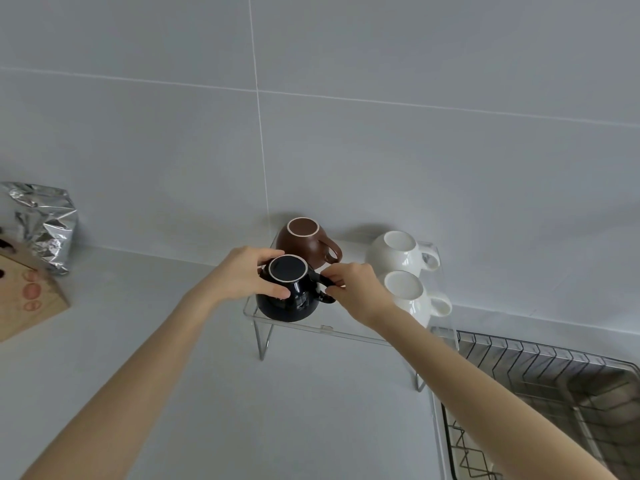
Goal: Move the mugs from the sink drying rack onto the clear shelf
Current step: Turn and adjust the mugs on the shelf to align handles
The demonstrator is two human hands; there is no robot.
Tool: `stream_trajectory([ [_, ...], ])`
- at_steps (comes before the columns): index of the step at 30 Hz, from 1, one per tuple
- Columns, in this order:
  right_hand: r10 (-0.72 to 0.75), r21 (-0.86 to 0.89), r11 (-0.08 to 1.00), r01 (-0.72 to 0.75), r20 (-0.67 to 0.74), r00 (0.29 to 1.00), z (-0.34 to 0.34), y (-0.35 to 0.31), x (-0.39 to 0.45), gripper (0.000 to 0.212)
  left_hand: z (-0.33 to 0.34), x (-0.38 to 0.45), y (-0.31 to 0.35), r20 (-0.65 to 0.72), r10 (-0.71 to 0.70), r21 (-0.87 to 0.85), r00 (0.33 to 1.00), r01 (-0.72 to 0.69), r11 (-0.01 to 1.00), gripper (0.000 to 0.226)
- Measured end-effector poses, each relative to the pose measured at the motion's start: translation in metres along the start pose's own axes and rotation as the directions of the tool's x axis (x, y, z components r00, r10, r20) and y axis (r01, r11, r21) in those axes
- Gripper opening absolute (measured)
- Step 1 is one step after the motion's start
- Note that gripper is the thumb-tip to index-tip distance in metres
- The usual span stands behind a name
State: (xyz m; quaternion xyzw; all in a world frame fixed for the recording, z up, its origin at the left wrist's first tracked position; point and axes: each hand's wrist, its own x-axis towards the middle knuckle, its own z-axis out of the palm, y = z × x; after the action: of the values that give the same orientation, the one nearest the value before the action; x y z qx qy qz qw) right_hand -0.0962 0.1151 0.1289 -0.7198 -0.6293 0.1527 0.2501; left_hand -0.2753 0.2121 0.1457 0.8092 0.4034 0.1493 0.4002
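Holding the black mug (287,292) with both hands: left hand (247,277) wraps the body from its left side, thumb up by the base ring and fingers curled across the front; right hand (355,289) pinches the handle, which points right, between thumb and fingertips. Mug is upside down, unglazed foot ring on top, sitting at the front-left corner of the clear shelf (311,329); can't tell whether the rim is fully seated on the shelf or just off it. Directly behind the hands, touching or nearly touching the black one, is a brown mug (304,244), also inverted, handle to the right. Just right of the right hand are two white mugs, rear one (398,252) and front one (408,296), both inverted with handles right, the front one partly hidden by the right wrist. Shelf stands on thin metal legs on the white countertop (156,323), against the tiled wall. Below the right forearm, near right, is the wire sink drying rack (540,372); no mugs visible in the part shown. Well left of the left hand: a crumpled foil bag (43,223) and a brown paper box (24,296).
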Motion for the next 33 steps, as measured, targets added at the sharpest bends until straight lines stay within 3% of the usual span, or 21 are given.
stream_trajectory([
  [5, 0.017, 0.029, 0.999, -0.017, 0.022, 1.0, -0.001, -0.001, 0.0, 0.019, 0.0, 0.002, 0.002, 0.021, -0.016, 0.039, 1.0, 0.015, 0.999, 0.076],
  [8, 0.04, 0.032, 0.999, -0.042, 0.07, 0.997, -0.011, -0.004, 0.009, 0.019, -0.005, 0.008, 0.01, 0.042, -0.033, 0.068, 0.999, 0.03, 0.997, 0.061],
  [14, 0.179, 0.069, 0.982, -0.174, -0.085, 0.98, -0.025, 0.002, 0.046, 0.026, -0.009, 0.05, 0.008, -0.13, -0.017, 0.077, 0.991, 0.027, 0.997, 0.066],
  [18, 0.189, -0.063, 0.98, -0.188, 0.004, 0.982, -0.008, 0.012, 0.062, 0.008, -0.005, 0.073, 0.003, -0.126, -0.073, -0.1, 0.989, 0.061, 0.993, 0.084],
  [21, 0.19, -0.076, 0.979, -0.19, -0.011, 0.982, -0.004, 0.018, 0.068, 0.008, -0.002, 0.083, 0.002, -0.069, -0.087, -0.179, 0.994, 0.073, 0.981, 0.092],
  [24, 0.19, -0.064, 0.98, -0.19, -0.012, 0.982, -0.01, 0.02, 0.074, 0.014, 0.003, 0.092, -0.003, -0.059, -0.027, -0.15, 0.998, 0.018, 0.989, 0.072],
  [27, 0.183, -0.058, 0.982, -0.181, 0.023, 0.983, -0.014, 0.023, 0.08, 0.018, 0.005, 0.093, -0.007, -0.103, 0.001, -0.109, 0.995, -0.012, 0.994, 0.073],
  [30, 0.171, -0.085, 0.982, -0.17, 0.001, 0.985, -0.014, 0.027, 0.086, 0.02, 0.009, 0.09, -0.006, -0.17, 0.026, -0.077, 0.985, -0.039, 0.996, 0.057],
  [33, 0.165, -0.099, 0.981, -0.165, -0.01, 0.986, -0.012, 0.031, 0.09, 0.024, 0.013, 0.088, -0.003, -0.226, 0.046, -0.04, 0.973, -0.057, 0.998, 0.055],
])
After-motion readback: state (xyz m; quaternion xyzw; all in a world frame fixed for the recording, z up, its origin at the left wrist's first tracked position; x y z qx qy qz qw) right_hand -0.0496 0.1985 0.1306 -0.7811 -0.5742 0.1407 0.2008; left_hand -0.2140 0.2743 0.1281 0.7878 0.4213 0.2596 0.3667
